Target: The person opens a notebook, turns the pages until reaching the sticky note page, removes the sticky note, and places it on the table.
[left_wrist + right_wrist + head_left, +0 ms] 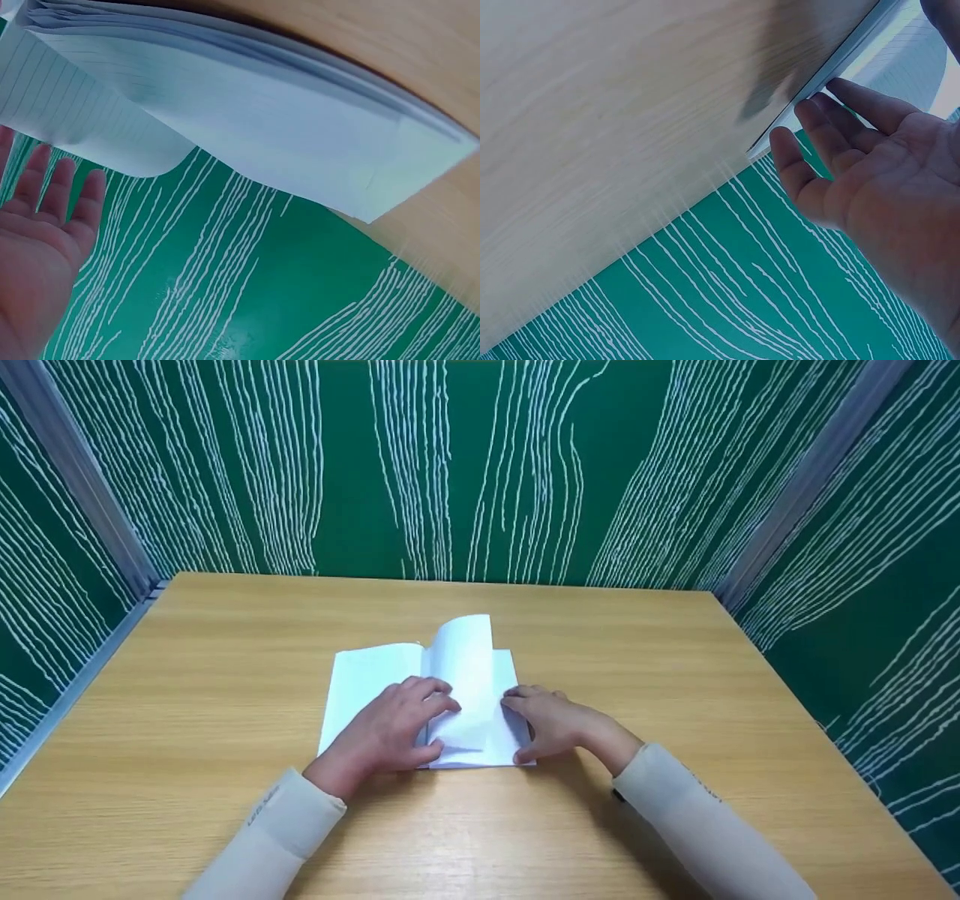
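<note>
An open notebook (373, 679) with white, faintly lined pages lies on the wooden table. One page (466, 671) stands raised and curved over its right half. My left hand (397, 724) is over the left half and spine, fingers spread and loosely bent, fingertips beside the raised page. In the left wrist view, that hand (45, 240) has its fingers parted next to the curling lined sheet (90, 127). My right hand (551, 720) rests at the notebook's right edge, thumb near the lower corner. The right wrist view shows its fingers (821, 131) lightly bent against the edge.
The wooden table (225, 660) extends around the notebook on all sides. Green panels (345, 472) with wavy white lines stand behind and at both sides, with grey posts (810, 472) at the corners. Light sleeves (277, 825) cover both forearms.
</note>
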Action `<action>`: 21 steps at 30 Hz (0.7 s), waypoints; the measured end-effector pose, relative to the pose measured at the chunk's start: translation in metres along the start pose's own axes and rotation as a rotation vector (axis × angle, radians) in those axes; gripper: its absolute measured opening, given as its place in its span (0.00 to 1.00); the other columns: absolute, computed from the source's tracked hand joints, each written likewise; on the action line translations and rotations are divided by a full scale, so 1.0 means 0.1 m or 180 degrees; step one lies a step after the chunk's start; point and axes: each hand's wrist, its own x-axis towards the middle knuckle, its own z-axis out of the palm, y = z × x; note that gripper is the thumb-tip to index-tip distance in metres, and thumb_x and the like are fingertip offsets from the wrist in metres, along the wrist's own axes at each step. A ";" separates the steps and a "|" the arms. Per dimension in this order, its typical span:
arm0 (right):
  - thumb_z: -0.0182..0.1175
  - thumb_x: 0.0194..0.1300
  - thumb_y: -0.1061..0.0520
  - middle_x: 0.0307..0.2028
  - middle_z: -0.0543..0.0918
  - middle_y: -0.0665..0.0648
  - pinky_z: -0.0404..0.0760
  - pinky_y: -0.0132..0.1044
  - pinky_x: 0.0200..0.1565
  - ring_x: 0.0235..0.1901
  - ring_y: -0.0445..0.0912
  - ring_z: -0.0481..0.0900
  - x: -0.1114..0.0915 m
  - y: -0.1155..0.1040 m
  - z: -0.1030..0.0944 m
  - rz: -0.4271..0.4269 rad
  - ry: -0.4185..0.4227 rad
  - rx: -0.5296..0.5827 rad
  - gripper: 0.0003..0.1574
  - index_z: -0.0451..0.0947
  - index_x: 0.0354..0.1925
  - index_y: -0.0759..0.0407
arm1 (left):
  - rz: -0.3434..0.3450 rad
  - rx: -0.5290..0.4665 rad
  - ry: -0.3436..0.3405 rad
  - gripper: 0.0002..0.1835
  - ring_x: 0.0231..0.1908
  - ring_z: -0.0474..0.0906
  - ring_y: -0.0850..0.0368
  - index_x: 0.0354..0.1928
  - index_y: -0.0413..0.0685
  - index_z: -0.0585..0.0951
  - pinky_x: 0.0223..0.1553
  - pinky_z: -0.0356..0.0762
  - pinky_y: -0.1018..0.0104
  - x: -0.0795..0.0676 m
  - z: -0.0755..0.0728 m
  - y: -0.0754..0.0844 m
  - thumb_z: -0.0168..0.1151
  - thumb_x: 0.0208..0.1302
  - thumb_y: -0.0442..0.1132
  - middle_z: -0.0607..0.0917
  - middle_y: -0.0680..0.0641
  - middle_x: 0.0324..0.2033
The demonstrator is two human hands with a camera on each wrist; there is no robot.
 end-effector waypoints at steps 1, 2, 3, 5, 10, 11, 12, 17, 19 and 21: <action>0.72 0.51 0.43 0.71 0.61 0.62 0.55 0.67 0.65 0.72 0.57 0.55 0.00 0.00 0.00 0.0007 0.0006 -0.0003 0.55 0.60 0.71 0.61 | 0.0000 0.0022 0.0013 0.28 0.58 0.72 0.54 0.56 0.59 0.77 0.59 0.73 0.57 0.00 0.00 -0.01 0.69 0.51 0.54 0.76 0.51 0.59; 0.72 0.51 0.43 0.71 0.62 0.61 0.55 0.67 0.66 0.72 0.57 0.55 0.00 0.00 0.00 0.0016 0.0012 -0.0006 0.56 0.60 0.71 0.60 | -0.0010 0.0044 0.0023 0.29 0.59 0.72 0.54 0.57 0.59 0.76 0.60 0.73 0.57 -0.01 -0.01 -0.01 0.69 0.51 0.54 0.76 0.51 0.59; 0.72 0.51 0.43 0.71 0.62 0.61 0.55 0.67 0.65 0.72 0.57 0.55 0.00 0.01 0.00 0.0015 0.0022 -0.0006 0.55 0.60 0.71 0.60 | -0.0025 0.0069 0.0036 0.29 0.59 0.71 0.54 0.57 0.59 0.76 0.60 0.72 0.57 -0.01 -0.02 -0.02 0.69 0.51 0.54 0.75 0.51 0.60; 0.72 0.51 0.43 0.71 0.62 0.61 0.55 0.67 0.65 0.72 0.57 0.55 0.00 0.01 0.00 0.0023 0.0031 0.0001 0.56 0.60 0.70 0.60 | -0.0057 0.0123 0.0068 0.31 0.60 0.71 0.53 0.58 0.60 0.75 0.60 0.72 0.56 -0.03 -0.02 -0.03 0.69 0.50 0.54 0.74 0.51 0.61; 0.72 0.51 0.44 0.71 0.62 0.61 0.55 0.67 0.65 0.72 0.57 0.55 -0.01 0.01 0.01 0.0007 0.0051 0.0031 0.55 0.61 0.70 0.61 | -0.0160 0.0180 0.0121 0.36 0.62 0.68 0.52 0.61 0.63 0.73 0.62 0.70 0.54 -0.07 -0.05 -0.06 0.70 0.46 0.51 0.71 0.50 0.64; 0.72 0.51 0.45 0.71 0.62 0.61 0.55 0.67 0.65 0.72 0.57 0.55 -0.01 0.01 0.01 -0.0008 0.0059 0.0031 0.55 0.61 0.70 0.61 | -0.0178 0.0160 0.0124 0.37 0.62 0.68 0.51 0.62 0.63 0.72 0.62 0.69 0.53 -0.07 -0.05 -0.07 0.70 0.44 0.50 0.70 0.50 0.65; 0.72 0.51 0.45 0.71 0.63 0.61 0.56 0.66 0.65 0.72 0.56 0.56 -0.02 0.01 0.01 -0.0019 0.0066 0.0026 0.55 0.61 0.70 0.61 | -0.0206 0.0145 0.0111 0.38 0.63 0.67 0.51 0.63 0.63 0.72 0.63 0.69 0.52 -0.08 -0.05 -0.07 0.71 0.43 0.50 0.70 0.50 0.65; 0.72 0.50 0.45 0.70 0.64 0.61 0.57 0.64 0.65 0.72 0.56 0.57 -0.02 0.02 0.01 -0.0073 0.0105 0.0027 0.54 0.62 0.69 0.62 | -0.0364 0.0155 0.0054 0.45 0.65 0.64 0.50 0.65 0.66 0.70 0.64 0.67 0.50 -0.12 -0.07 -0.10 0.74 0.37 0.51 0.66 0.50 0.68; 0.73 0.50 0.45 0.70 0.64 0.62 0.57 0.64 0.65 0.72 0.56 0.57 -0.02 0.02 0.01 -0.0080 0.0114 0.0042 0.54 0.62 0.69 0.62 | -0.0431 0.0248 0.0043 0.47 0.66 0.64 0.49 0.66 0.67 0.69 0.64 0.67 0.49 -0.13 -0.07 -0.11 0.74 0.36 0.54 0.65 0.50 0.69; 0.73 0.50 0.45 0.70 0.64 0.62 0.57 0.64 0.65 0.72 0.56 0.57 -0.02 0.03 0.01 -0.0078 0.0119 0.0047 0.54 0.62 0.69 0.62 | -0.0509 0.0344 0.0023 0.48 0.65 0.64 0.48 0.66 0.67 0.69 0.62 0.67 0.48 -0.13 -0.08 -0.12 0.73 0.35 0.57 0.64 0.49 0.70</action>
